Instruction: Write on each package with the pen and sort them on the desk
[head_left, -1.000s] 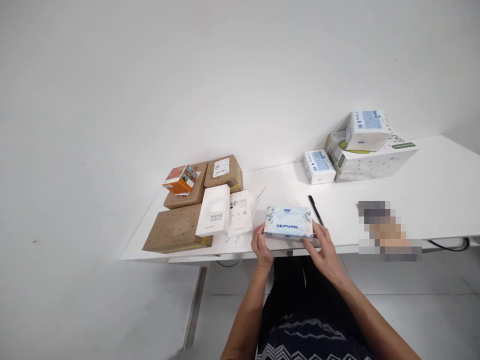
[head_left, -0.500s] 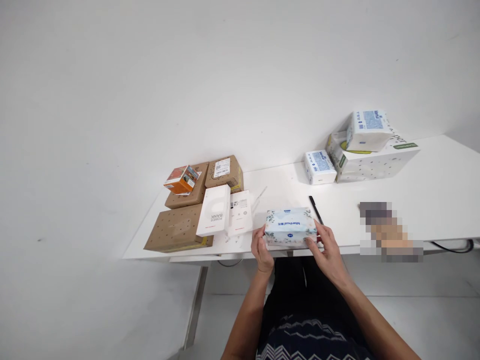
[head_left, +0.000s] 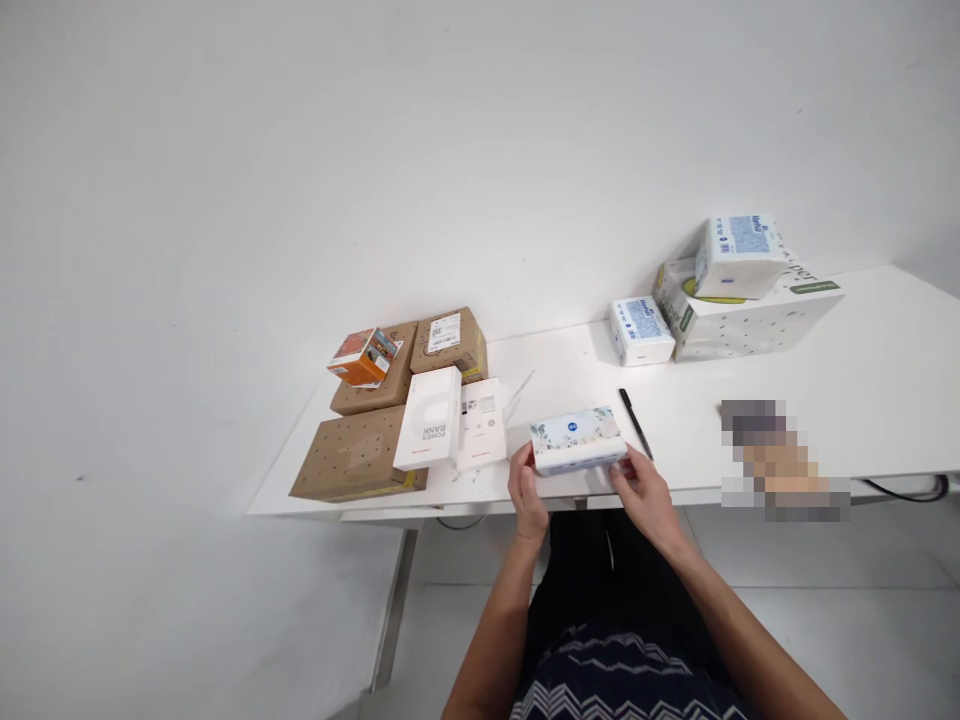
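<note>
Writing: we read "POWER BANK" on the white box [head_left: 428, 419], left of the tissue box [head_left: 577, 440].
Tissue box: near table [head_left: 862, 370] edge, centre.
Left hand [head_left: 527, 492]: we see it clasping the box's left end.
Right hand [head_left: 643, 492]: clasping its right end.
Around: black pen [head_left: 634, 423] just right; brown cartons [head_left: 352, 457] far left.

Plain office or packing room: white desk [head_left: 862, 400], cardboard parcels [head_left: 352, 457].
</note>
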